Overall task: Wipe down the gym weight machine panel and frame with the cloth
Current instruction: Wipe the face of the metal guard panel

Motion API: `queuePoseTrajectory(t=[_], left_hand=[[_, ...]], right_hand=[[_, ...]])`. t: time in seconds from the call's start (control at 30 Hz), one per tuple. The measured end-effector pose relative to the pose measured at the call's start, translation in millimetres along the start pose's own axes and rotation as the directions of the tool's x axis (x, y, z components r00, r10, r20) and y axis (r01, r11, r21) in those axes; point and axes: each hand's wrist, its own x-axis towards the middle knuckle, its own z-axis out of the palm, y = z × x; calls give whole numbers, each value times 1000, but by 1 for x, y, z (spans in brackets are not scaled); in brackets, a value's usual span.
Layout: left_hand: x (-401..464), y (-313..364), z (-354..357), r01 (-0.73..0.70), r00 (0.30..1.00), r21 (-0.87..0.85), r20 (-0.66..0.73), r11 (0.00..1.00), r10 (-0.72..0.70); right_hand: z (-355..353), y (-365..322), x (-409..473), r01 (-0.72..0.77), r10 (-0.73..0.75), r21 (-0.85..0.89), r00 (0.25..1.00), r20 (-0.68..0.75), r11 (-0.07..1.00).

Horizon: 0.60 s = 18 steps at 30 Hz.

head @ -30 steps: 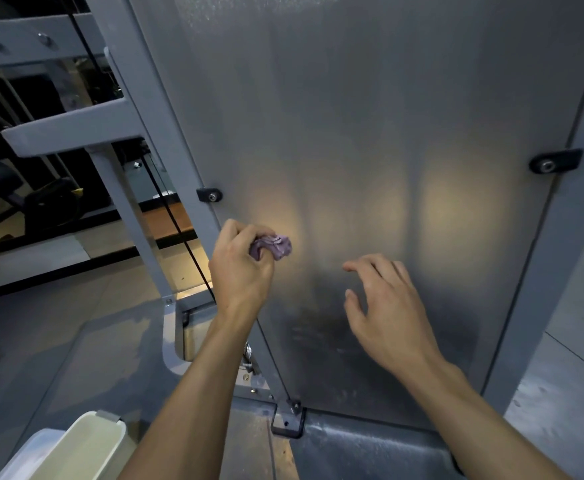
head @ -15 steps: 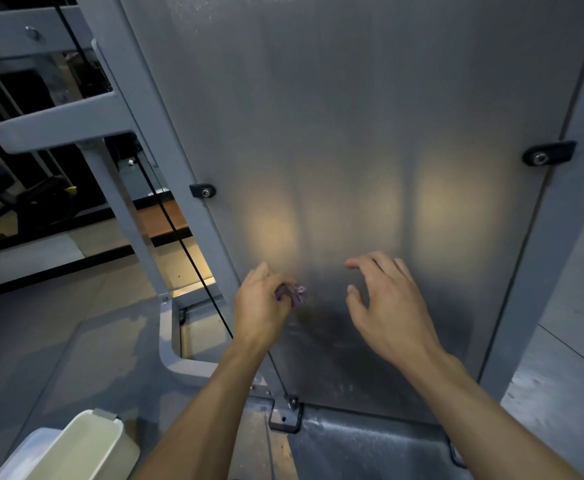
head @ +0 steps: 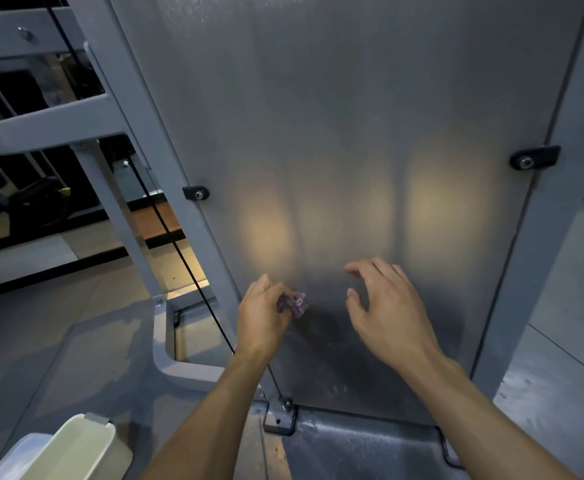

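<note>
The left hand [head: 263, 322] squeezed a purple cloth [head: 294, 304], mostly hidden in its fingers, against the low part of the grey panel [head: 353, 133]. The right hand [head: 387, 313] was open with bent fingers, holding nothing; whether it touched the panel was unclear. The frame [head: 166, 161] ran beside it.

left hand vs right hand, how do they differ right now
The left hand grips a bunched purple cloth against the panel; the right hand holds nothing. Left fingers curl tight; right fingers spread loosely. The left is near the panel's left edge, the right nearer its middle. Both are low on the panel.
</note>
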Motion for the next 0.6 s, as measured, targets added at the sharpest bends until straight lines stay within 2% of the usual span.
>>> queuePoseTrajectory(t=[0.1,0.2,0.3,0.43,0.6], left_hand=[[-9,-10,11,30,997,65,68,997,-34],[-9,-11,8,78,996,29,45,997,-79],[7,3,-14,69,996,-88,-47,994,-73],[23,22,-38,47,976,-163,-200,985,-80],[-3,22,-9,69,996,-188,-48,980,-80]], right_hand=[[-3,2,0,-9,9,-1,1000,-6,1000],[-5,6,-2,-11,10,-3,1000,-10,1000],[-5,10,-1,-8,8,-1,1000,-22,1000],[-3,10,0,-24,24,-2,999,-24,1000],[-2,10,-1,-42,41,12,999,17,999]])
